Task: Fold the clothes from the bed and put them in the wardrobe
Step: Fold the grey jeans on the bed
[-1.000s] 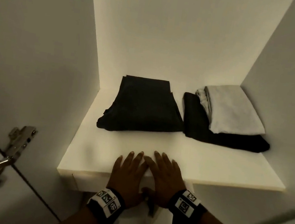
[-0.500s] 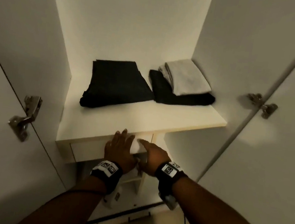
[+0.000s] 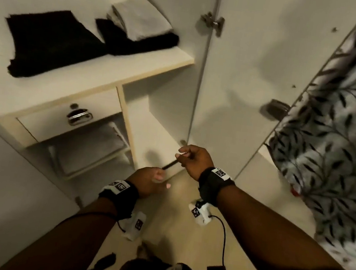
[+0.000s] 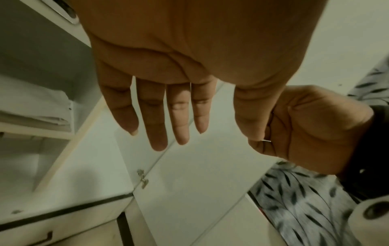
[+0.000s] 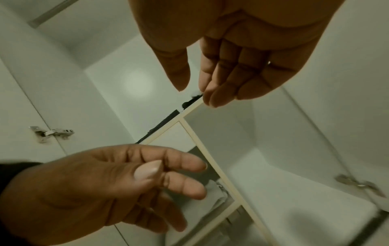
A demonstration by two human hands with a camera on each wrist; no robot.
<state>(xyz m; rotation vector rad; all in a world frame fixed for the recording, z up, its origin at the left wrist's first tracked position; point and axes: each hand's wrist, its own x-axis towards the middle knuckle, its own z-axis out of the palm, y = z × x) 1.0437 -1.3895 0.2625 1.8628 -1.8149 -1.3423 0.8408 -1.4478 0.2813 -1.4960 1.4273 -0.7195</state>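
Head view: left hand (image 3: 147,182) and right hand (image 3: 195,161) were low in front of the open wardrobe (image 3: 152,99), close together, neither touching any garment. Left wrist view showed the left hand's fingers (image 4: 157,116) straight and slightly spread, holding nothing. Right hand's fingers (image 5: 219,79) were loosely bent and bunched; a thin dark strip sat between the two hands in the head view, but whether either hand pinched it couldn't be told. On the shelf (image 3: 136,67): folded black garment (image 3: 52,44) at left, a second black garment (image 3: 137,42) just beside it at right, a folded grey garment (image 3: 140,18) stacked on that one. Below the shelf: drawer (image 3: 69,117) with a metal handle (image 3: 78,117). Right wardrobe door (image 3: 260,77) stood open, leaf-print curtain (image 3: 343,126) beyond it.
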